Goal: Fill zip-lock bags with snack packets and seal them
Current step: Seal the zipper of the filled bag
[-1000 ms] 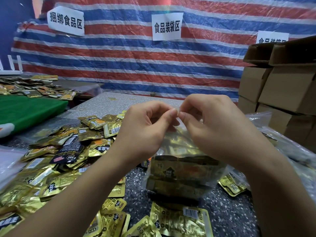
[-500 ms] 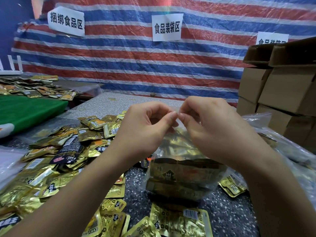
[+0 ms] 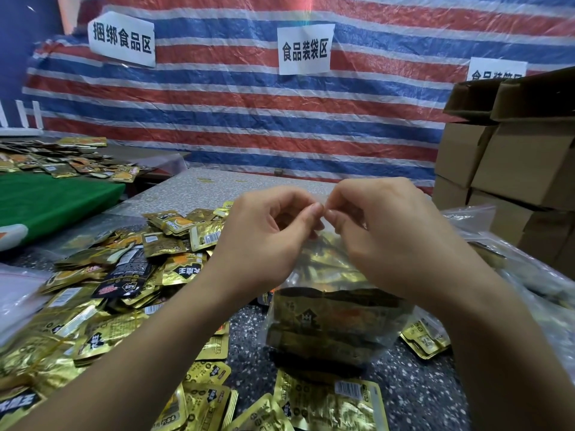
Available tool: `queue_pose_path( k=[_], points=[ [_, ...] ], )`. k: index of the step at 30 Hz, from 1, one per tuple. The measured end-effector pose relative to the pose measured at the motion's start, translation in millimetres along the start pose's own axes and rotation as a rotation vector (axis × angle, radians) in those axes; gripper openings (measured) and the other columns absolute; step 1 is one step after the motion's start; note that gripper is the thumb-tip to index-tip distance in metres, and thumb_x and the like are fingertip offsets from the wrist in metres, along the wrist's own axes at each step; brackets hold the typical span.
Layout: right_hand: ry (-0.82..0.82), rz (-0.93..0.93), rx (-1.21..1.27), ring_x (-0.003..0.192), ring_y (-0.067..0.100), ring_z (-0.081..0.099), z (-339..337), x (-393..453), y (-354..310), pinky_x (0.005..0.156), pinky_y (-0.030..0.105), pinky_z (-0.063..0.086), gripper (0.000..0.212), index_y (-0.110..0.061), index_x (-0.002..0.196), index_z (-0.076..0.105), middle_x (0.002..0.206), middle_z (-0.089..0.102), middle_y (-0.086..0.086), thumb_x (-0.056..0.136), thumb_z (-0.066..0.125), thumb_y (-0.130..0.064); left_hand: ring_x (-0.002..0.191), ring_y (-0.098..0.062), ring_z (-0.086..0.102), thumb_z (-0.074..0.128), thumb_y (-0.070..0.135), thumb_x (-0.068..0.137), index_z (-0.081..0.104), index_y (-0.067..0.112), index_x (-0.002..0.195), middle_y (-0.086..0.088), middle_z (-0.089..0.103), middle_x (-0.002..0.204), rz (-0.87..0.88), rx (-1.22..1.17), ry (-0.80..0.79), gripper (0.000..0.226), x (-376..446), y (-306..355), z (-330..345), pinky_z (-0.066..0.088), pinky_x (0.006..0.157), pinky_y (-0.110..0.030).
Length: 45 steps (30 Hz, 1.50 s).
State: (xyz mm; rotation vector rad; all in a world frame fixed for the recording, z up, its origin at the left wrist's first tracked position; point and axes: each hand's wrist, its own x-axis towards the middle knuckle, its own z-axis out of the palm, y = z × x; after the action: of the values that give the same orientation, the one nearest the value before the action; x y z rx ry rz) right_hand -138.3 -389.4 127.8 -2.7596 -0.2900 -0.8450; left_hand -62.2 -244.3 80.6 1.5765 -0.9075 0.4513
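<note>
Zip-lock bag [image 3: 336,321] stands at centre on the tabletop [image 3: 249,331], packets inside it. Both hands meet at its top edge: left hand [image 3: 264,241], right hand [image 3: 395,241]. Loose packets [image 3: 102,290] lie left and in front. Boxes [image 3: 513,169] are stacked at right; tarp [image 3: 249,119] hangs behind.

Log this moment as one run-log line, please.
step: sealing | left hand: pinches zip-lock bag top | right hand: pinches same top | bag: filled, upright | loose snack packets: left

A red, white and blue striped tarpaulin [image 3: 249,119] spans the background bearing three white paper signs [image 3: 305,49], stacked cardboard boxes [image 3: 513,163] occupy the right edge, and a green mat [image 3: 53,200] lies at centre left.
</note>
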Motion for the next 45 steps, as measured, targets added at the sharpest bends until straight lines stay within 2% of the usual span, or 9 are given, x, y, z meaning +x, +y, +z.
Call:
queue_pose_path(
  k=[6,12,15,19,27,30,34,43,45],
  points=[
    [0.001,0.021,0.048,0.074,0.005,0.054,0,0,1,0.066,0.036,0.051,0.009,-0.027,0.09,0.066,0.078,0.059,-0.013,0.096,0.06,-0.028,0.064,-0.01,0.069,0.065,0.007,0.092,0.072,0.018,0.082,0.0,0.073,0.072,-0.073,-0.055,-0.029,0.016,1,0,0,0.056,0.063,-0.024],
    [-0.021,0.056,0.092,0.073,0.004,0.054,-1,0,1,0.061,0.03,0.046,0.007,-0.028,0.089,0.065,0.078,0.06,-0.013,0.095,0.062,-0.028,0.066,-0.014,0.07,0.066,0.011,0.092,0.073,0.013,0.084,-0.003,0.074,0.074,-0.134,-0.086,-0.076,0.011,3,2,-4,0.058,0.065,-0.028],
    [-0.001,0.059,0.053,0.068,0.004,0.052,0,-1,-1,0.055,0.026,0.036,0.009,-0.028,0.085,0.065,0.073,0.058,-0.013,0.094,0.064,-0.027,0.067,-0.012,0.07,0.066,0.009,0.092,0.072,0.016,0.084,-0.001,0.074,0.074,-0.095,-0.043,-0.074,0.013,1,4,-2,0.059,0.066,-0.03],
    [0.016,0.093,0.083,0.065,0.002,0.052,-1,-1,0,0.053,0.022,0.033,0.012,-0.029,0.081,0.065,0.069,0.058,-0.014,0.093,0.066,-0.026,0.068,-0.014,0.071,0.066,0.008,0.092,0.071,0.019,0.083,0.0,0.073,0.073,-0.045,-0.001,-0.023,0.016,-2,6,2,0.059,0.069,-0.04],
    [0.035,0.08,0.097,0.065,0.002,0.053,1,0,1,0.054,0.023,0.034,0.01,-0.027,0.083,0.067,0.069,0.058,-0.014,0.092,0.065,-0.025,0.069,-0.013,0.071,0.063,0.013,0.095,0.073,0.018,0.083,0.0,0.074,0.074,-0.135,-0.075,-0.052,0.016,1,3,2,0.058,0.068,-0.03],
    [0.028,0.082,0.091,0.067,0.002,0.053,1,0,2,0.055,0.024,0.036,0.01,-0.027,0.084,0.067,0.071,0.059,-0.014,0.093,0.064,-0.028,0.068,-0.013,0.07,0.063,0.014,0.095,0.074,0.014,0.085,0.001,0.073,0.073,-0.069,-0.008,-0.057,0.014,0,4,1,0.059,0.068,-0.036],
    [-0.01,0.094,0.081,0.069,0.002,0.054,1,1,5,0.056,0.024,0.037,0.013,-0.028,0.082,0.066,0.073,0.06,-0.014,0.094,0.064,-0.032,0.068,-0.017,0.068,0.063,0.012,0.095,0.073,0.011,0.086,0.001,0.07,0.072,0.019,0.096,-0.025,0.014,-3,4,3,0.055,0.064,-0.044],
    [0.047,0.098,0.15,0.075,-0.005,0.057,-7,2,17,0.053,0.015,0.037,0.019,-0.03,0.074,0.065,0.069,0.064,-0.017,0.091,0.067,-0.037,0.06,-0.017,0.064,0.065,0.011,0.093,0.072,0.013,0.077,0.0,0.068,0.066,0.071,0.079,0.172,0.018,-2,11,-5,0.05,0.055,-0.042],
    [0.048,0.097,0.163,0.074,-0.004,0.058,-7,3,19,0.053,0.017,0.04,0.019,-0.03,0.073,0.065,0.072,0.065,-0.019,0.092,0.067,-0.036,0.061,-0.017,0.064,0.065,0.013,0.094,0.072,0.016,0.078,0.002,0.068,0.066,0.079,0.104,0.212,0.017,0,12,-12,0.05,0.054,-0.042]
  ],
)
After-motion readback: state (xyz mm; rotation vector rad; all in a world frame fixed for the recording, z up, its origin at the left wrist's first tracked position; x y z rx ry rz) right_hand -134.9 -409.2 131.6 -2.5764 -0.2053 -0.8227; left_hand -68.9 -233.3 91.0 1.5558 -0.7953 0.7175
